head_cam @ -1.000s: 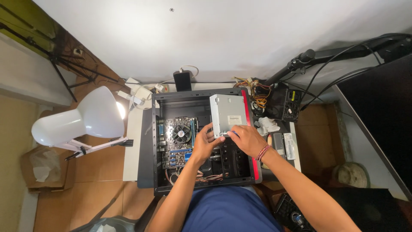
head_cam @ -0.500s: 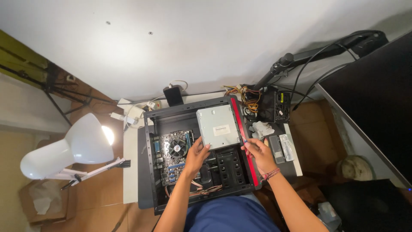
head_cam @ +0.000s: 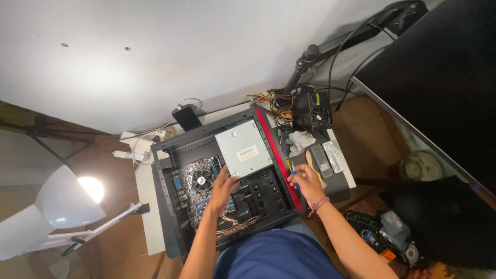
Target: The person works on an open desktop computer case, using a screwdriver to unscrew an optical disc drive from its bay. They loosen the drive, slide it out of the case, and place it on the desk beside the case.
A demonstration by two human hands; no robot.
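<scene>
The grey drive box (head_cam: 244,149) sits in the upper corner of the open computer case (head_cam: 165,206), its long side running along the case's red edge (head_cam: 279,157). My left hand (head_cam: 223,186) rests on the near corner of that box, fingers spread flat against it and holding nothing. Just below it the circuit board with its round fan (head_cam: 200,180) fills the case floor, and a tangle of thin wires (head_cam: 240,225) lies by my wrist.

My right hand (head_cam: 306,182) is outside the case, just past the red edge, fingers pinched narrow on a small blue-handled tool (head_cam: 293,173). Beside it on the counter (head_cam: 145,206) lie a crumpled white cloth (head_cam: 301,140) and two flat grey sticks (head_cam: 328,157), close together. A black power unit (head_cam: 315,109) with coloured cables stands beyond them, near the counter's far corner.

Left of the case a strip of counter stays bare, and a white lamp (head_cam: 57,204) leans beyond that edge.
</scene>
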